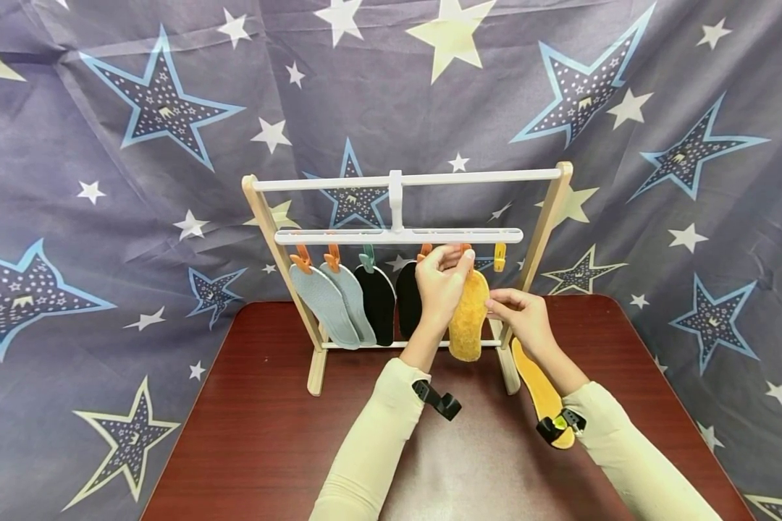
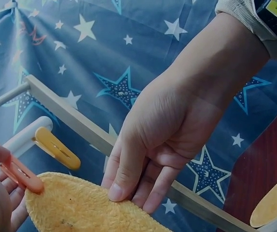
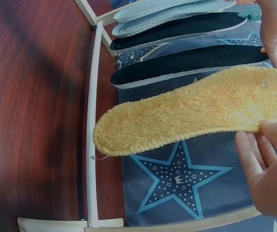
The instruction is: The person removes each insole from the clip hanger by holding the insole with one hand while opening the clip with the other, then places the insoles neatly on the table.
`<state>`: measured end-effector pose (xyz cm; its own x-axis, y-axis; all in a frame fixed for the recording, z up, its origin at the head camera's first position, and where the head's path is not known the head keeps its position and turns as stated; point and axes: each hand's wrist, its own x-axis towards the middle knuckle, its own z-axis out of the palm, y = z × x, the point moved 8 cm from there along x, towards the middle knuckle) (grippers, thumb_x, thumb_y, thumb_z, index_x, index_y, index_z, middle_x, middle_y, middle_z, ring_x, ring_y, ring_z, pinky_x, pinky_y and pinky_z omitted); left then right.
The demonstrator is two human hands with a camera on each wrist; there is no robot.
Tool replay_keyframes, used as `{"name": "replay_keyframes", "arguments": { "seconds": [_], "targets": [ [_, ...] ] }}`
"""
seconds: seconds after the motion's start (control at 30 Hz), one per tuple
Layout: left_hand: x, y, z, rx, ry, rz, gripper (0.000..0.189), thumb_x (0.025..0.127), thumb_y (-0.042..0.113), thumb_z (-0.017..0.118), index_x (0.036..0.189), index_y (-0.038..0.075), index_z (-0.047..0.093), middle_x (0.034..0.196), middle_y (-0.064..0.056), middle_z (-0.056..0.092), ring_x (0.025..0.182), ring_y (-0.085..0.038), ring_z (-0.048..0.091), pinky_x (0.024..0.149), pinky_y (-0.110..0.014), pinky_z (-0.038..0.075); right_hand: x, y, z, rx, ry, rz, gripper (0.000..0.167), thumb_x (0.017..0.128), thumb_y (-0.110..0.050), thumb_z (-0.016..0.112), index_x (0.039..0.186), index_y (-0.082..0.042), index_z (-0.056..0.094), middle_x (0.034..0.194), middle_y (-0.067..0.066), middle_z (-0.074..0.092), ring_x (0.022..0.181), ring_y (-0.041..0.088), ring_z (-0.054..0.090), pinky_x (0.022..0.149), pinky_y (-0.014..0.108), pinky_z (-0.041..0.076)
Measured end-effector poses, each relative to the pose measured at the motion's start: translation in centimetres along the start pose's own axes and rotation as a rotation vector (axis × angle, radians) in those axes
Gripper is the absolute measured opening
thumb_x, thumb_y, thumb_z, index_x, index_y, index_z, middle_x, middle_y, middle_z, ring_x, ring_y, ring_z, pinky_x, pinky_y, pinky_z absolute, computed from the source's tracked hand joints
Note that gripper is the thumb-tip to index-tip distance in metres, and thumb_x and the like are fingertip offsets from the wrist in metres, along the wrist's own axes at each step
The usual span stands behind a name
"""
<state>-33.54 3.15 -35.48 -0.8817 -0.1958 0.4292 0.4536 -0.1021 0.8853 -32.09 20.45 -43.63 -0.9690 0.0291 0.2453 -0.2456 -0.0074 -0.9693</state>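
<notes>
A fuzzy yellow insole [image 1: 469, 322] hangs toe-down below the white hanger bar [image 1: 345, 236]. In the left wrist view an orange clothespin [image 2: 23, 175] sits on its upper end, and my left hand [image 1: 442, 284] pinches that clothespin between thumb and fingers. My right hand [image 1: 524, 317] pinches the insole's right edge, thumb on the fuzzy face and fingers behind. To the right, a yellow clothespin [image 1: 499, 257] dangles with nothing in it. Another yellow insole [image 1: 536, 380] lies on the table, partly covered by the right wrist strap.
Left of my hands, two light grey insoles [image 1: 326, 307] and two black insoles [image 1: 376, 307] hang from clothespins. The bar hooks onto a wooden rack [image 1: 541, 231] standing on a red-brown table [image 1: 247, 434]. A star-patterned cloth [image 1: 189, 188] covers the wall behind.
</notes>
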Motion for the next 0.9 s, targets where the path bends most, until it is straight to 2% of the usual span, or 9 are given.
{"name": "replay_keyframes", "arguments": {
  "seconds": [0.23, 0.43, 0.73, 0.9],
  "targets": [
    [0.03, -0.17, -0.11, 0.024, 0.007, -0.004, 0.02, 0.088, 0.005, 0.075, 0.103, -0.009, 0.073, 0.097, -0.026, 0.076, 0.086, -0.03, 0.075, 0.076, -0.024, 0.063, 0.02, 0.18, -0.03, -0.008, 0.002, 0.002, 0.027, 0.093, 0.006, 0.068, 0.11, 0.026, 0.063, 0.08, -0.011, 0.074, 0.074, 0.004, 0.072, 0.07, 0.023, 0.063],
    [0.05, -0.24, -0.06, 0.008, 0.008, -0.008, 0.022, 0.088, 0.004, 0.075, 0.104, -0.01, 0.073, 0.098, -0.026, 0.076, 0.087, -0.032, 0.075, 0.078, -0.027, 0.063, 0.0, 0.31, -0.14, -0.008, -0.001, 0.003, 0.027, 0.093, 0.006, 0.067, 0.111, 0.026, 0.062, 0.081, -0.01, 0.074, 0.075, 0.004, 0.072, 0.071, 0.024, 0.063],
    [0.05, -0.37, 0.0, -0.01, 0.008, -0.01, 0.02, 0.088, 0.003, 0.075, 0.104, -0.009, 0.074, 0.099, -0.026, 0.076, 0.086, -0.027, 0.075, 0.078, -0.024, 0.062, -0.11, 0.72, -0.48, -0.013, 0.01, 0.026, 0.027, 0.093, 0.007, 0.068, 0.111, 0.026, 0.063, 0.082, -0.007, 0.075, 0.074, 0.004, 0.072, 0.073, 0.029, 0.064],
    [0.0, -0.43, -0.02, -0.013, 0.015, -0.006, 0.02, 0.088, 0.003, 0.076, 0.104, -0.009, 0.074, 0.099, -0.027, 0.075, 0.088, -0.033, 0.075, 0.079, -0.026, 0.063, -0.1, 0.98, -0.77, -0.016, 0.019, 0.038, 0.027, 0.092, 0.007, 0.068, 0.111, 0.026, 0.063, 0.082, -0.005, 0.075, 0.074, 0.004, 0.072, 0.073, 0.029, 0.064]
  ]
}}
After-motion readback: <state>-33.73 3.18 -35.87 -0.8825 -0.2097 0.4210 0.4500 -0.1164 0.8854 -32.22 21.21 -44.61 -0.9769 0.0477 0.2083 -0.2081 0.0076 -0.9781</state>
